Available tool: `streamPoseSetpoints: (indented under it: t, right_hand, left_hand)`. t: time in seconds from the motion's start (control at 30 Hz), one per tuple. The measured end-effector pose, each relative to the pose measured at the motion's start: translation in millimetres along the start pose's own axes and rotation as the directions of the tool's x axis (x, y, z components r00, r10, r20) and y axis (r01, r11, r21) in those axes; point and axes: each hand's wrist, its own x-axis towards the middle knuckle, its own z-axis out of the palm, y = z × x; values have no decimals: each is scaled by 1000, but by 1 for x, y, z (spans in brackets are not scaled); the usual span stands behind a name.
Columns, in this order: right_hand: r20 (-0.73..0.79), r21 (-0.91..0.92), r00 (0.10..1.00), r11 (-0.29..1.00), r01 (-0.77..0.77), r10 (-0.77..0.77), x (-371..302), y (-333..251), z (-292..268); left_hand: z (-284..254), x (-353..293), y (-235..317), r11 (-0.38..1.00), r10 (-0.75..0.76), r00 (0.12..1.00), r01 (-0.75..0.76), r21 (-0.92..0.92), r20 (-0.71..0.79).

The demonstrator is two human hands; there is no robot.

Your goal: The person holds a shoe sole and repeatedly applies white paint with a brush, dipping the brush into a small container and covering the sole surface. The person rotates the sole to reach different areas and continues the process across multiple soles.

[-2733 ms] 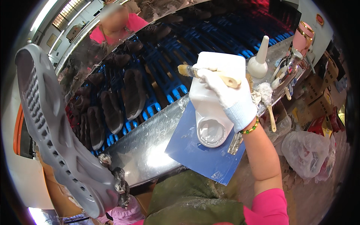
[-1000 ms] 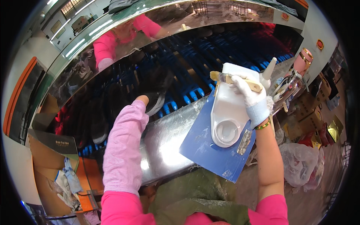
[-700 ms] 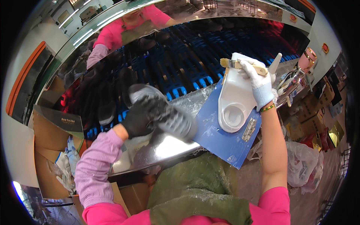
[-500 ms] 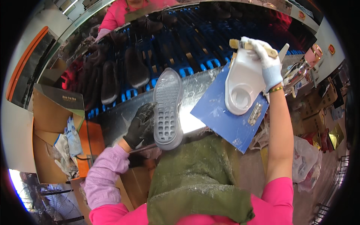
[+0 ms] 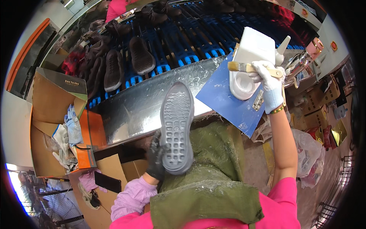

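Observation:
My left hand (image 5: 155, 155), in a black glove, grips a grey shoe sole (image 5: 176, 126) by its heel end, tread side up, over my green apron (image 5: 213, 179). My right hand (image 5: 270, 86), in a white glove, holds a wooden-handled brush (image 5: 244, 68) over the round opening of a white plastic glue jug (image 5: 249, 61). The jug lies on a blue board (image 5: 228, 101) that rests on the shiny metal counter edge (image 5: 137, 110).
Dark soles (image 5: 141, 55) ride on a blue conveyor (image 5: 179, 42) beyond the counter. A white squeeze bottle (image 5: 281, 49) stands by the jug. Open cardboard boxes (image 5: 49, 103) with white gloves (image 5: 72, 126) sit at my left. Plastic bags (image 5: 312, 152) and boxes crowd the right.
My left hand reached to the conveyor, picked up a grey sole and brought it back over my lap. My right hand kept the brush at the jug.

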Motion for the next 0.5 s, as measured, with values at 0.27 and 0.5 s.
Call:
streamPoseSetpoints:
  t: [0.27,0.5]
  right_hand:
    - [24,-83,1000,996,10,-8,-25,-13,-14]
    - [22,-69,997,995,-67,68,-47,-5,5]
  left_hand:
    - [-135,58,131,313,184,948,-308,898,261]
    - [-36,204,147,-204,309,799,-474,856,516]
